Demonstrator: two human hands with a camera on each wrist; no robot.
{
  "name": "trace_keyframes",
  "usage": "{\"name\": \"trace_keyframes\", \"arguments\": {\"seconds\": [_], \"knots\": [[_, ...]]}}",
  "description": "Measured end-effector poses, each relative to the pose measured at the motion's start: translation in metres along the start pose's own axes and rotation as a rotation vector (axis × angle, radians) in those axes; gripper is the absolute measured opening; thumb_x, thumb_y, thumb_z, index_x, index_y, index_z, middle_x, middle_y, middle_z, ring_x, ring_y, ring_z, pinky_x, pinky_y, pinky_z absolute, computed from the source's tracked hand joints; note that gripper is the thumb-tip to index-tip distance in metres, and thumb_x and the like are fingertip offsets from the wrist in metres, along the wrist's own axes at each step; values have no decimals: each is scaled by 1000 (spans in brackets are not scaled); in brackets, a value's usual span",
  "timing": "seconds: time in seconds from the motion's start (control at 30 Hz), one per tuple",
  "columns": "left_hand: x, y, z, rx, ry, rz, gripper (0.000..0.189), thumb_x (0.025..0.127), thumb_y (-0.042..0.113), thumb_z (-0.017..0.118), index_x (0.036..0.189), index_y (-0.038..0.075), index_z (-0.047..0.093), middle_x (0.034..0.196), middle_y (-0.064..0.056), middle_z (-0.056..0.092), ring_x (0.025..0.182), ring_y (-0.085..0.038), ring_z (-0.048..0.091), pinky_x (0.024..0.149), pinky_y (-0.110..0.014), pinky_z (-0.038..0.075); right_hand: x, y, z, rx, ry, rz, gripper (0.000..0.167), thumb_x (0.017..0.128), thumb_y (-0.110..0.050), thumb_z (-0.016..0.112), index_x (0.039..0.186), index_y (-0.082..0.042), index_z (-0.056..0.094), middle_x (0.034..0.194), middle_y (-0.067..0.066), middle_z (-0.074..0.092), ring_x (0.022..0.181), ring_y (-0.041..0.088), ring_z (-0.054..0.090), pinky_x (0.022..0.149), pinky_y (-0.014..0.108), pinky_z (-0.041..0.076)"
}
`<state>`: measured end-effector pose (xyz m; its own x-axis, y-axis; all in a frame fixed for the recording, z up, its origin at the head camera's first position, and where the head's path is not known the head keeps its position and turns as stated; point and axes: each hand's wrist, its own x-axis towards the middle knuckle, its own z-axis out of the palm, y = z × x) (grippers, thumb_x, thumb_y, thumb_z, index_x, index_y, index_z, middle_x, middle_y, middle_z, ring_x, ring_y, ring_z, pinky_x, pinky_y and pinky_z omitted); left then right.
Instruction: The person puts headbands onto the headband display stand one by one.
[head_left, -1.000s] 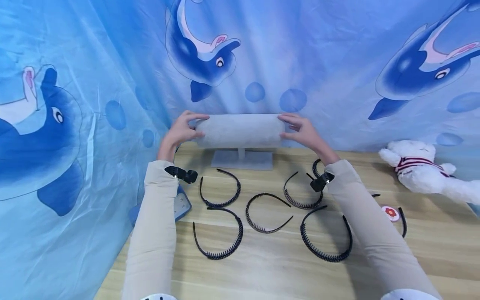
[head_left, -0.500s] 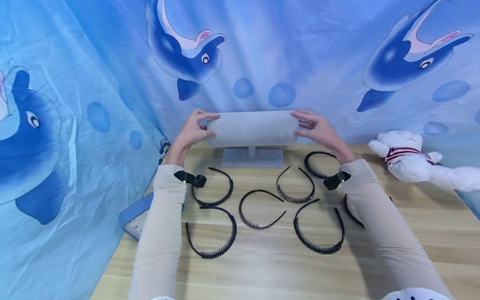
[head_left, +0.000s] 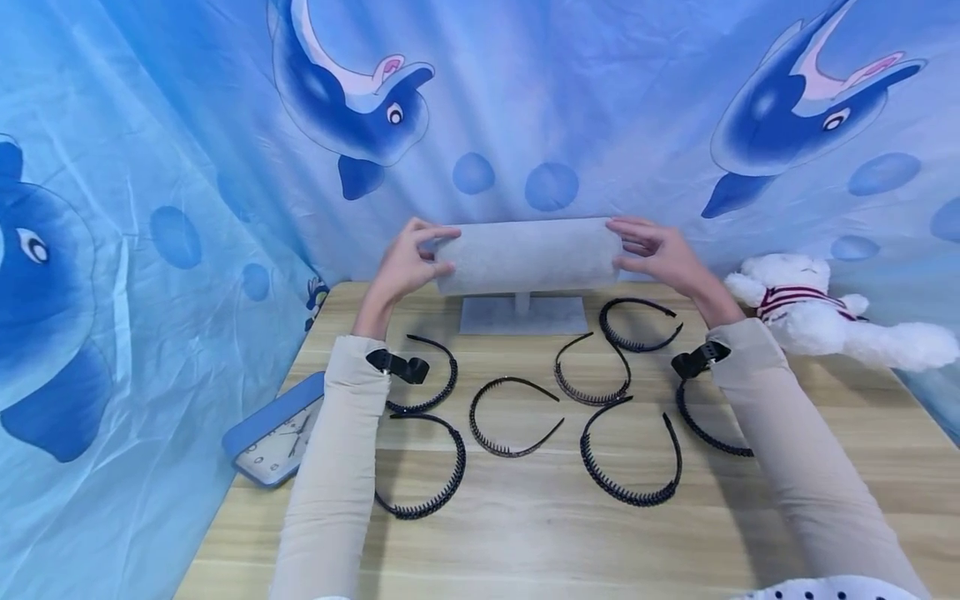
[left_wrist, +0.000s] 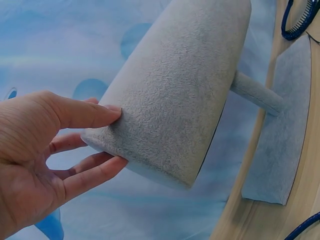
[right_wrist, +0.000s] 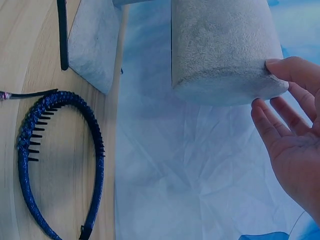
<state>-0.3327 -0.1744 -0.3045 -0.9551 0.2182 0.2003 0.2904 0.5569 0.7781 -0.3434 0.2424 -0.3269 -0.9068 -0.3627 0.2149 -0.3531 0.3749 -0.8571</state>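
A grey plush T-bar display stand (head_left: 528, 257) stands upright at the back of the table, its padded roll lying crosswise on a post above a flat base (head_left: 487, 317). My left hand (head_left: 405, 262) grips the roll's left end; in the left wrist view the thumb (left_wrist: 107, 115) lies on the plush and fingers curl at the end. At the other end, my right hand (head_left: 660, 254) pinches the rim, with fingertips (right_wrist: 260, 106) beneath it in the right wrist view. Several dark toothed headbands (head_left: 501, 450) lie before the stand, one dark blue headband (right_wrist: 100, 155) near its base.
At the left table edge lies a blue clock (head_left: 273, 442), partly behind my left sleeve (head_left: 330, 483). A white plush toy (head_left: 813, 325) in a striped top lies at the back right. A dolphin-print curtain (head_left: 495, 83) hangs behind the wooden table (head_left: 525, 542).
Both hands have shifted the display stand to the right relative to the headbands and curtain. The head view has turned a little right, and more of the clock shows.
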Motion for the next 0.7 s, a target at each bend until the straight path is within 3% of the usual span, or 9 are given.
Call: {"name": "trace_keyframes", "arguments": {"seconds": [0.3, 0.57, 0.7], "knots": [[6, -7, 1, -103, -19, 8, 53, 88, 8, 79, 138, 17, 64, 142, -11, 43, 119, -37, 58, 93, -47, 58, -1, -1, -7, -25, 0, 39, 63, 95, -8, 71, 153, -13, 47, 166, 8, 33, 147, 37, 41, 115, 28, 44], [14, -23, -5, -227, -69, 6, 56, 87, 9, 80, 140, 16, 62, 157, -2, 38, 145, -29, 40, 111, -47, 49, -1, -4, -7, -47, 3, 54, 64, 95, -10, 72, 153, -17, 47, 168, 5, 31, 146, 38, 42, 114, 36, 46], [17, -29, -2, -283, -78, 14, 55, 87, 7, 79, 139, 14, 62, 158, 2, 39, 145, -25, 42, 110, -42, 51, -4, -3, -7, -61, 16, 44, 64, 95, -8, 71, 153, -16, 46, 166, 7, 33, 144, 40, 44, 107, 27, 51]]}}
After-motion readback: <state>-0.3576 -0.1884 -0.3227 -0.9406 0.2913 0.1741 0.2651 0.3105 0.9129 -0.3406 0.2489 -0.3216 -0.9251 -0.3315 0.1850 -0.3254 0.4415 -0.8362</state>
